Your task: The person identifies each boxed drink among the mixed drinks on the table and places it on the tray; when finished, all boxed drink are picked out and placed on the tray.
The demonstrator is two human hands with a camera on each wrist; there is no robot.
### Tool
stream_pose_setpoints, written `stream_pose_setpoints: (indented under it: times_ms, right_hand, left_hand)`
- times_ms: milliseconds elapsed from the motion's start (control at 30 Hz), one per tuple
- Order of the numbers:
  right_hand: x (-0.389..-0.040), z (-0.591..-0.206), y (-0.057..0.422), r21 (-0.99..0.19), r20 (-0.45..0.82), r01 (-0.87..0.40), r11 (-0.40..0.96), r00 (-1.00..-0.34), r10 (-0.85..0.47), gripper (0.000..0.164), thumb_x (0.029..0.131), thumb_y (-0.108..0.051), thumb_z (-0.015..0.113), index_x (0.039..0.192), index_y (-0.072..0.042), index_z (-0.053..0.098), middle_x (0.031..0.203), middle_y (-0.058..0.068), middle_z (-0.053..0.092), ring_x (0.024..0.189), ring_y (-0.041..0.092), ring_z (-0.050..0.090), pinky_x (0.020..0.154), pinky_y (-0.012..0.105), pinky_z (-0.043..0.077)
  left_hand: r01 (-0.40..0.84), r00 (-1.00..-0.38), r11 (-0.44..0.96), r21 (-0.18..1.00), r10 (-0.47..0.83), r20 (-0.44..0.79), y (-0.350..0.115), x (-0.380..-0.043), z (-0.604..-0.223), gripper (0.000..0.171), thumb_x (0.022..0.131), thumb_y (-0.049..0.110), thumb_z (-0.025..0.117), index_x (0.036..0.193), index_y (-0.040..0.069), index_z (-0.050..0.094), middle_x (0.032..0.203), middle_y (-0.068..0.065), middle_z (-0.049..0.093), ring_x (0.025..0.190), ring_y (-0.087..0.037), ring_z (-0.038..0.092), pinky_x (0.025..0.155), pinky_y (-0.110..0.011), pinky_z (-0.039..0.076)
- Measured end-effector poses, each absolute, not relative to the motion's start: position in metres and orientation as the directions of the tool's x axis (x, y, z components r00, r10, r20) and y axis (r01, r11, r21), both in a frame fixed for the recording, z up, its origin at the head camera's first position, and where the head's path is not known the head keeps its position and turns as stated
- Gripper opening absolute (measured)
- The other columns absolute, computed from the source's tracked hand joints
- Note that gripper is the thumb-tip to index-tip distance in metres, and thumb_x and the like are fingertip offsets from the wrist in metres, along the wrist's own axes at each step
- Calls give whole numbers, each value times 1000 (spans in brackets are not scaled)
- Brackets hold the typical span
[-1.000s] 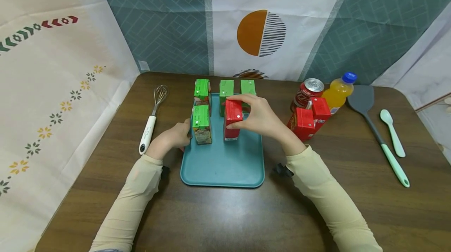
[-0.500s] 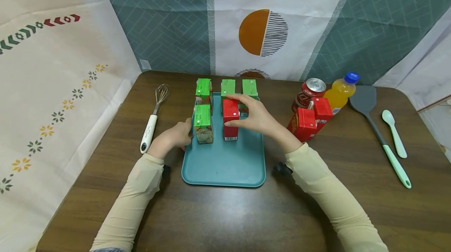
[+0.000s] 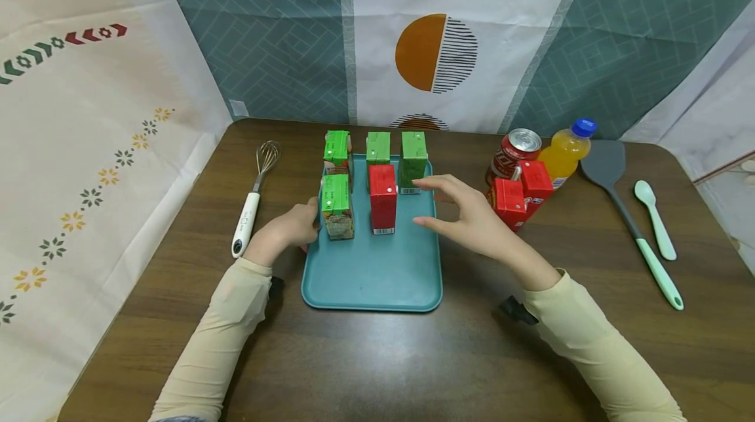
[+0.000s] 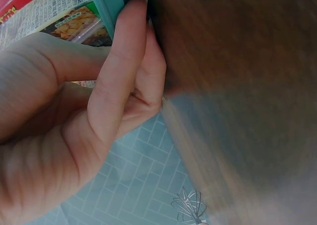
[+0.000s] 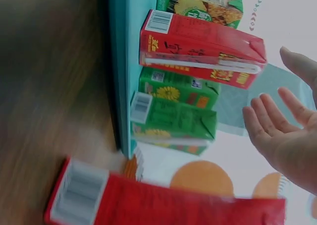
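Note:
A teal tray [image 3: 371, 278] bears several drink cartons. On its left side stand two green-topped cartons, the nearer green-topped carton [image 3: 338, 215] in front of the other. Two green cartons stand at the back, one of them the right green carton [image 3: 413, 160]. In the middle a red carton [image 3: 383, 202] stands upright; the right wrist view shows a straw on its side. My left hand [image 3: 297, 224] grips the tray's left edge, its fingers curled at the rim in the left wrist view. To the right of the red carton, my right hand [image 3: 468, 219] is apart from it, holding nothing.
Right of the tray stand two red cartons [image 3: 510, 202], a cola can [image 3: 513, 156] and an orange drink bottle [image 3: 564, 154]. Farther right lie a grey spatula [image 3: 625, 212] and a mint spoon [image 3: 657, 219]. A whisk [image 3: 250, 212] lies to the left.
My right hand has let go of the red carton and moved right. The red carton has shifted slightly left and now stands on the tray. The left hand stays at the tray edge.

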State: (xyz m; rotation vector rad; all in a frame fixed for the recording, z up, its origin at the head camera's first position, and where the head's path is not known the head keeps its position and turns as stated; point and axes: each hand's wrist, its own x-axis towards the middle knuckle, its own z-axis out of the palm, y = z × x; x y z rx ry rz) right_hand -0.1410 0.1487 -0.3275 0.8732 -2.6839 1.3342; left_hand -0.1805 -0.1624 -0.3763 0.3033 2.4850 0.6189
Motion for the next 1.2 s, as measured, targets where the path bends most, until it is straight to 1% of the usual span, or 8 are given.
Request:
stream_pose_setpoints:
  times_ms: [100, 200, 300, 467, 667, 900, 1067, 1200]
  right_hand:
    - [-128, -322, 163, -700, 284, -514, 497, -838, -467, 55, 77, -18, 77, 127, -15, 55, 124, 1, 56, 113, 16, 54, 91, 38, 49]
    - [-119, -317, 179, -715, 292, -500, 488, -848, -441, 53, 78, -13, 76, 127, -15, 56, 124, 1, 57, 109, 12, 56, 90, 29, 49]
    - [-111, -313, 195, -708, 338, -514, 485, -849, -406, 55, 76, -6, 76, 127, -14, 56, 123, 1, 57, 105, 6, 57, 88, 20, 48]
    - [-109, -310, 219, -577, 475, -580, 575, -811, -341, 63, 66, 1, 82, 124, -11, 59, 122, 3, 58, 109, -1, 51, 85, 12, 44]
    - [-119, -309, 247, -513, 535, -543, 664, -808, -248, 66, 64, 4, 82, 125, -11, 59, 122, 5, 59, 109, -1, 48, 84, 9, 39]
    - [-130, -311, 279, -515, 472, -493, 701, -846, -248, 66, 70, 3, 78, 130, -13, 55, 123, 7, 55, 108, -2, 44, 84, 7, 34]
    - [-144, -321, 295, -598, 334, -414, 686, -907, -256, 68, 75, -4, 76, 136, -16, 48, 129, 8, 49, 109, -6, 41, 84, 2, 33]
    - [-154, -330, 303, -673, 231, -336, 659, -942, -244, 73, 77, -7, 75, 141, -17, 41, 134, 10, 45, 115, 2, 45, 84, 1, 36]
  left_hand:
    - [79, -819, 863, 499, 342, -460, -163, -181, -376, 65, 91, -1, 44, 141, -17, 5, 76, -21, 61, 50, -18, 61, 46, -26, 46]
    - [90, -822, 865, 494, 345, -454, -163, -181, -377, 65, 91, -1, 45, 141, -17, 6, 74, -20, 61, 49, -18, 60, 46, -25, 45]
    - [100, -824, 867, 487, 347, -448, -164, -181, -377, 64, 90, -1, 45, 140, -17, 8, 72, -19, 60, 49, -17, 59, 45, -25, 43]
    - [65, -824, 862, 503, 330, -460, -166, -180, -377, 63, 90, -2, 44, 140, -16, 8, 76, -22, 60, 49, -18, 60, 47, -28, 48]
    - [45, -828, 857, 514, 320, -461, -167, -179, -376, 65, 90, -3, 44, 141, -16, 6, 80, -24, 58, 50, -19, 61, 48, -31, 52]
    - [39, -822, 851, 523, 325, -467, -164, -178, -376, 64, 91, -3, 43, 141, -16, 6, 85, -28, 59, 51, -19, 61, 49, -30, 51]
    - [34, -823, 854, 520, 319, -470, -163, -179, -375, 67, 89, -5, 44, 141, -16, 4, 81, -25, 59, 50, -20, 61, 49, -31, 52]
    - [44, -814, 861, 506, 325, -482, -161, -181, -376, 68, 90, -3, 43, 142, -16, 0, 79, -24, 59, 50, -20, 61, 49, -32, 51]
